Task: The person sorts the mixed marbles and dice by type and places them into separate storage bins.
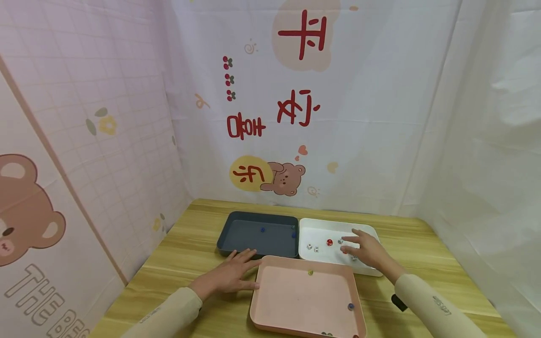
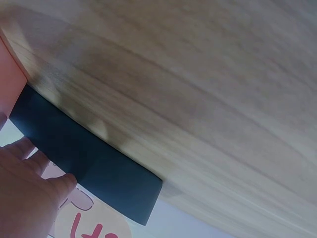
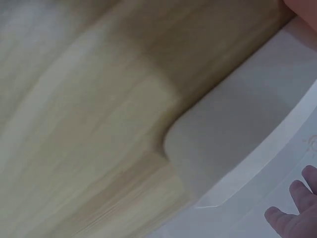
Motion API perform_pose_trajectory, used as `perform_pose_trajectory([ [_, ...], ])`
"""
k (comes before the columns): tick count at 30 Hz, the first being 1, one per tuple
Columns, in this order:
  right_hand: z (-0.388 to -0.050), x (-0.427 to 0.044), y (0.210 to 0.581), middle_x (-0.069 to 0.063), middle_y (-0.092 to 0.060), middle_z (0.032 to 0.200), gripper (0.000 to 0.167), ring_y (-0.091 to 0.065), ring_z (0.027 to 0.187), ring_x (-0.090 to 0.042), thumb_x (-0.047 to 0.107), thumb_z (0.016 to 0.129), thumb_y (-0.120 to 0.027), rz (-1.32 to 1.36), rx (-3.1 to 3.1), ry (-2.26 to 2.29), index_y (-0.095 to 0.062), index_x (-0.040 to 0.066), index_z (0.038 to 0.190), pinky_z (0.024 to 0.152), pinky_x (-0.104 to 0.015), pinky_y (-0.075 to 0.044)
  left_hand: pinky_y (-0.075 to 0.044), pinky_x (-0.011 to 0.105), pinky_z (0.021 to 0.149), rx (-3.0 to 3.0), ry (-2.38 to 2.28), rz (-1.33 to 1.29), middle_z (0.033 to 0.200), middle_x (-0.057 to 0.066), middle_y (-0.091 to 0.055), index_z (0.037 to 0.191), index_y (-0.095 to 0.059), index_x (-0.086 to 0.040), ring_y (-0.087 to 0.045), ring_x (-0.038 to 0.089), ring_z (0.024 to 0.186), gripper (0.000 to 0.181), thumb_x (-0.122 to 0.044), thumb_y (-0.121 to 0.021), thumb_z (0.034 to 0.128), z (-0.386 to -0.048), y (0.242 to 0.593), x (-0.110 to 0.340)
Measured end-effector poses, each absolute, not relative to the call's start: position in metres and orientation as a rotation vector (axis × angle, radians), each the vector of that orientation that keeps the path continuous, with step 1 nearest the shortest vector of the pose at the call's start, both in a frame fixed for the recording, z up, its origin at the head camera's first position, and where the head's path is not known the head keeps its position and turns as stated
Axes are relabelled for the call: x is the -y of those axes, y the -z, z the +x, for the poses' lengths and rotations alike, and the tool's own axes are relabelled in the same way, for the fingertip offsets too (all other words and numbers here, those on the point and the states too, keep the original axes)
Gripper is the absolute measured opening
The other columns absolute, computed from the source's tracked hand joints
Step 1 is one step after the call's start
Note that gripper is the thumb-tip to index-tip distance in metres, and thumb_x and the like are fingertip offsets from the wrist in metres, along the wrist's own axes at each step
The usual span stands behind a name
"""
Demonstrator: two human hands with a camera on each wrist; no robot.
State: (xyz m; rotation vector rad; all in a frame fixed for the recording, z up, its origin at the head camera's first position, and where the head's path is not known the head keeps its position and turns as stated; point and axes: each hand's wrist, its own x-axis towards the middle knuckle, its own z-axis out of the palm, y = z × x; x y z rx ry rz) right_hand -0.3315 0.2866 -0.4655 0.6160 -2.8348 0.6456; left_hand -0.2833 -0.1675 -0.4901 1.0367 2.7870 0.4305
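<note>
Right hand (image 1: pixel 366 248) over white tray (image 1: pixel 323 228), fingers parted, nothing visibly gripped.
Right of the frame's centre, a red die (image 1: pixel 329 242) lies left of its fingertips; the left hand (image 1: pixel 228 276), spread, empty, is farther.

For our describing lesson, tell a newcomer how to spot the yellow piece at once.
On the table, find the pink tray, the nearest of three. Just inside its far wall, about midway along, lies the yellow piece. It is alone there and yellow, unlike the blue piece by the right wall.
</note>
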Motion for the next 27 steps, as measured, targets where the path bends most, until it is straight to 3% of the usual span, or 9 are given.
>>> perform_pose_trajectory([
  [10, -0.302, -0.307, 0.481, -0.033, -0.047, 0.141, 0.049, -0.034, 0.133, -0.056, 0.045, 0.09, -0.07, 0.618, 2.794, -0.533, -0.072, 0.008, 0.121, 0.099, -0.078, -0.02, -0.012, 0.062, 0.116, -2.78, -0.409, 1.022, 0.161, 0.015, -0.024, 0.155, -0.038, -0.018, -0.018, 0.034, 0.149, 0.077, -0.062, -0.054, 0.094, -0.286, 0.49, 0.168],
  [23, -0.272, -0.32, 0.514, -0.03, -0.047, 0.142, 0.055, -0.039, 0.131, -0.054, 0.048, 0.086, -0.072, 0.67, 2.662, -0.317, -0.067, 0.015, 0.13, 0.098, -0.077, -0.023, -0.011, 0.063, 0.116, -2.793, -0.421, 1.04, 0.161, 0.016, -0.025, 0.154, -0.039, -0.016, -0.016, 0.034, 0.15, 0.077, -0.061, -0.056, 0.094, -0.285, 0.487, 0.165],
  [27, -0.265, -0.32, 0.518, -0.03, -0.045, 0.144, 0.057, -0.036, 0.132, -0.055, 0.047, 0.088, -0.071, 0.665, 2.668, -0.368, -0.065, 0.013, 0.133, 0.103, -0.076, -0.018, -0.009, 0.063, 0.116, -2.786, -0.454, 1.047, 0.161, 0.016, -0.024, 0.155, -0.038, -0.017, -0.016, 0.034, 0.15, 0.076, -0.061, -0.055, 0.0946, -0.285, 0.483, 0.163],
])
